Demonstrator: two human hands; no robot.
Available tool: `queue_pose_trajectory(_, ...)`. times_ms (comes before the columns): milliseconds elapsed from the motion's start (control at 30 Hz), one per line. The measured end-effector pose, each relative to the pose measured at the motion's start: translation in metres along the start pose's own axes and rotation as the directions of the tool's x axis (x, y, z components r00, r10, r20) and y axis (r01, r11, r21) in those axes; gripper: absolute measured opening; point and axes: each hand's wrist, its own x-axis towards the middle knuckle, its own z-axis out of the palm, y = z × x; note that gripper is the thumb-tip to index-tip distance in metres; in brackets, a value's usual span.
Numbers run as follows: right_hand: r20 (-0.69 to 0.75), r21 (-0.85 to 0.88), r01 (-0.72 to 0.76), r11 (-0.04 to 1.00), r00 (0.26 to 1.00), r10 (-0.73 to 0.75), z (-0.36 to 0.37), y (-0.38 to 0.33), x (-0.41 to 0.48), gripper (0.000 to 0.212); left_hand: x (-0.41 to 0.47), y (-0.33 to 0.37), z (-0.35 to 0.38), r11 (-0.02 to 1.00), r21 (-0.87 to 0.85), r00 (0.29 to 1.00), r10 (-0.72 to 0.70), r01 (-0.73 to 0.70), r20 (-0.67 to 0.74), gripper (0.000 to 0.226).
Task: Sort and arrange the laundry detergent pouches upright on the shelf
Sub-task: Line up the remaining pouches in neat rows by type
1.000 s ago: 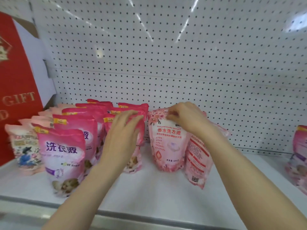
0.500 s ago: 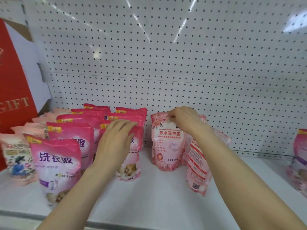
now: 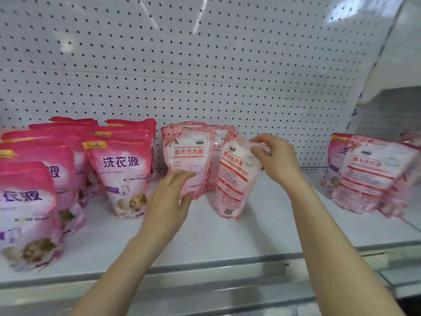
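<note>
A light pink floral pouch (image 3: 188, 151) stands upright at the shelf's middle, front facing me. My left hand (image 3: 169, 199) rests against its lower front with straight fingers. To its right, a second light pink pouch (image 3: 234, 179) leans back-side out, tilted to the right. My right hand (image 3: 273, 157) pinches its top corner. A third light pink pouch (image 3: 219, 139) peeks out behind these two. Several magenta pouches (image 3: 120, 169) stand in rows on the left.
The white shelf (image 3: 227, 236) has bare surface in front of the middle pouches. A pegboard back wall (image 3: 205, 65) rises behind. More pink pouches (image 3: 373, 176) lean in a cluster at the right.
My left hand left the magenta pouch and moved right onto the upright light pink pouch. My right hand let go of that pouch's top and took the leaning pouch's top. The view shifted right.
</note>
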Motion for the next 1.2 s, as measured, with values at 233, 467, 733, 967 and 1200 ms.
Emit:
queue_pose_trajectory(233,0.023,0.119,-0.050,0.992,0.999,0.048,-0.023,0.017,0.005,0.023,-0.008,0.031,0.047,0.987,-0.143,0.972,-0.035,0.070,0.232,0.054)
queue_pose_trajectory(467,0.485,0.494,-0.046,0.868,0.844,-0.230,-0.035,0.002,0.002,0.023,0.015,0.064,0.081,0.835,-0.487,0.930,-0.075,0.256,0.360,0.090)
queue_pose_trajectory(733,0.326,0.103,0.510,0.854,0.794,-0.513,-0.004,0.010,0.050,0.013,0.011,0.037,0.052,0.647,-0.570,0.862,-0.388,0.507,0.326,0.034)
queue_pose_trajectory(967,0.188,0.312,0.473,0.824,0.819,-0.542,0.039,-0.009,0.054,0.020,-0.012,0.030,0.063,0.795,-0.311,0.834,-0.551,0.521,-0.011,0.057)
queue_pose_trajectory(1200,0.146,0.335,0.519,0.786,0.796,-0.588,0.079,-0.033,0.059,0.019,-0.007,0.021,0.052,0.848,-0.156,0.829,-0.529,0.507,-0.179,0.078)
